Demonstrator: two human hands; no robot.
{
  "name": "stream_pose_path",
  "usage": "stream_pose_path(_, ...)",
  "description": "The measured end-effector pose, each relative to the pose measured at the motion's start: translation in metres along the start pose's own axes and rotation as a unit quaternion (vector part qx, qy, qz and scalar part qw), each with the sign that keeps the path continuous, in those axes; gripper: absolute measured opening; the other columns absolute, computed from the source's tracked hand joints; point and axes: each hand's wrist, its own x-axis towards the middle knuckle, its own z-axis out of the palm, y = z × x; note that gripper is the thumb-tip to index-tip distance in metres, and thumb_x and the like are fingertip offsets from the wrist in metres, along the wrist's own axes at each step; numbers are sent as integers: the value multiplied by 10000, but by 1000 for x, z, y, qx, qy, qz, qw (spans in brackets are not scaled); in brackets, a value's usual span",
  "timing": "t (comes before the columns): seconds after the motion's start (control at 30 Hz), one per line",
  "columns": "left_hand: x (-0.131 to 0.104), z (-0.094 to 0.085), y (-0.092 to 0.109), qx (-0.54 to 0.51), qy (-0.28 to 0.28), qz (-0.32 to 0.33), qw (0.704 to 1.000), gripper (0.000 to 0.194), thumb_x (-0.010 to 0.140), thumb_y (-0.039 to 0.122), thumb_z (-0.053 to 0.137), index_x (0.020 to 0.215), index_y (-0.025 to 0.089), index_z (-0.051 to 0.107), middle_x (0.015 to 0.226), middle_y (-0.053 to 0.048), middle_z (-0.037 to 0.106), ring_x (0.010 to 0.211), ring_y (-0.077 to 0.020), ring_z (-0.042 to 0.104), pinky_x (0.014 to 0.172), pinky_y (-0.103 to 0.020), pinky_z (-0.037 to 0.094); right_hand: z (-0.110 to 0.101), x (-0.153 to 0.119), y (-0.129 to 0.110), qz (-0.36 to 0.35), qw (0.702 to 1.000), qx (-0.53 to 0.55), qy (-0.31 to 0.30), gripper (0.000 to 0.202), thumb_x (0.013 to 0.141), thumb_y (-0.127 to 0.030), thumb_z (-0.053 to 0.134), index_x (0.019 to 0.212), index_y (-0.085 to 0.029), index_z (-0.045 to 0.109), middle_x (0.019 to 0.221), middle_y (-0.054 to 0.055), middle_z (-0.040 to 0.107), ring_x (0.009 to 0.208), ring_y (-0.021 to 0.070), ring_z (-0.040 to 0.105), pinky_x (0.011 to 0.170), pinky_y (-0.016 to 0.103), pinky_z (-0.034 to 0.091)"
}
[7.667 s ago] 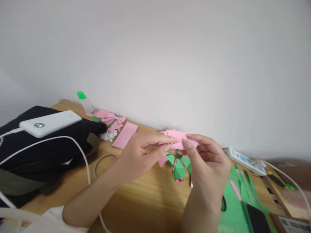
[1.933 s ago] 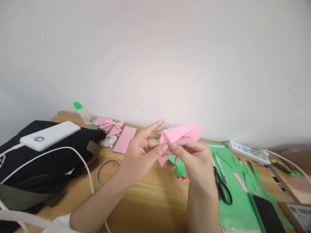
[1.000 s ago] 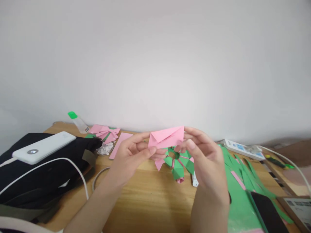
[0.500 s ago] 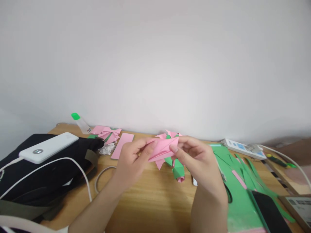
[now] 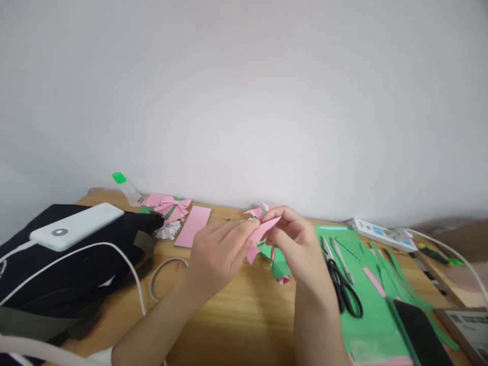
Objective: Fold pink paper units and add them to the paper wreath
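Note:
A folded piece of pink paper [image 5: 264, 230] is held up between both hands above the wooden table. My left hand [image 5: 223, 249] pinches its left end, fingers pressed together. The thumb and fingers of my right hand [image 5: 297, 244] close on the paper's right part, its pointed tip showing between them. Behind and below the hands lies a green and pink paper flower piece [image 5: 280, 267], partly hidden by them. To the left of my left hand is a flat pink paper rectangle [image 5: 193, 226].
At left, a black bag [image 5: 76, 269] carries a white power bank [image 5: 78, 226] with cables. Folded pink papers [image 5: 168, 206] and a glue bottle [image 5: 129, 191] stand behind. At right are green sheets [image 5: 375, 325], black scissors [image 5: 343, 287], a phone [image 5: 419, 330] and a power strip [image 5: 381, 234].
My left hand has shifted right and closed over the pink paper, which now shows less and is turned narrower. My right hand has moved slightly left, uncovering the scissors.

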Motion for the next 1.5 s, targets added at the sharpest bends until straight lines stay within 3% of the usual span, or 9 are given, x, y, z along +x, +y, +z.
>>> stream_pose_path(0.2, -1, -1, 0, -37, -26, -55, 997, 205, 923, 131, 497, 984, 158, 691, 846, -56, 770, 755, -171, 710, 700, -243, 500, 5, 2, 7, -17, 999, 23, 32, 141, 641, -132, 539, 738, -205, 610, 725, -13, 633, 665, 123, 599, 620, 241, 499)
stream_pose_path(0.37, 0, -1, 0, -61, -42, -94, 993, 195, 937, 157, 493, 939, 163, 688, 807, -35, 763, 708, -150, 697, 683, -225, 499, 1, 3, 7, -3, 999, -45, 5, 134, 675, -140, 542, 759, -204, 625, 725, -17, 633, 646, 114, 577, 588, 228, 467)
stream_pose_path(0.7, 2, -1, -14, 69, -18, 57, 996, 173, 930, 108, 493, 888, 147, 656, 705, -31, 746, 590, -145, 661, 575, -261, 455, -13, 8, 14, 9, 989, -134, -64, 156, 784, -283, 595, 901, -189, 639, 884, 34, 666, 756, 147, 602, 683, 292, 490)
stream_pose_path(0.87, -1, -3, -22, 98, -45, 98, 989, 164, 920, 87, 506, 867, 136, 654, 634, -18, 704, 561, -139, 631, 560, -259, 455, -22, 11, 15, 39, 978, -178, -97, 121, 770, -268, 603, 832, -191, 672, 738, 14, 659, 653, 149, 593, 597, 285, 474)
stream_pose_path(1.07, -1, -9, -27, -43, -128, -36, 990, 158, 929, 241, 561, 870, 193, 700, 619, 41, 675, 533, -93, 574, 531, -208, 395, -31, 8, 10, 33, 947, -249, -199, 134, 787, -187, 570, 784, -229, 698, 792, 1, 674, 668, 151, 617, 648, 306, 514)
stream_pose_path(1.17, 2, -10, -28, -157, -198, -160, 954, 131, 816, 326, 707, 871, 207, 719, 533, 73, 563, 476, -74, 457, 465, -187, 328, -30, 8, 6, 10, 942, -244, -232, 120, 752, -139, 608, 729, -222, 691, 756, -13, 668, 682, 139, 596, 628, 267, 494)
stream_pose_path(1.27, 4, -9, -26, -241, -229, -248, 910, 271, 738, 335, 778, 974, 217, 716, 509, 88, 501, 476, -76, 424, 464, -186, 324, -23, 7, 6, 26, 953, -182, -243, 128, 767, -153, 622, 659, -201, 671, 617, -32, 605, 561, 105, 529, 547, 237, 444)
stream_pose_path(1.43, 7, -5, -22, -325, -136, -333, 875, 661, 661, 196, 797, 1273, 238, 552, 1031, -40, 697, 849, -173, 666, 706, -253, 539, -10, 8, 12, 30, 997, -25, -73, 159, 758, -307, 728, 659, -185, 700, 553, -27, 590, 509, 93, 491, 497, 224, 399)
stream_pose_path(1.5, 8, -3, -22, -381, -102, -383, 835, 717, 672, 187, 773, 1326, 208, 481, 956, -47, 712, 805, -182, 689, 684, -273, 564, -7, 9, 14, 18, 1000, 7, -17, 209, 779, -361, 712, 650, -198, 691, 569, -28, 597, 519, 92, 496, 512, 224, 420)
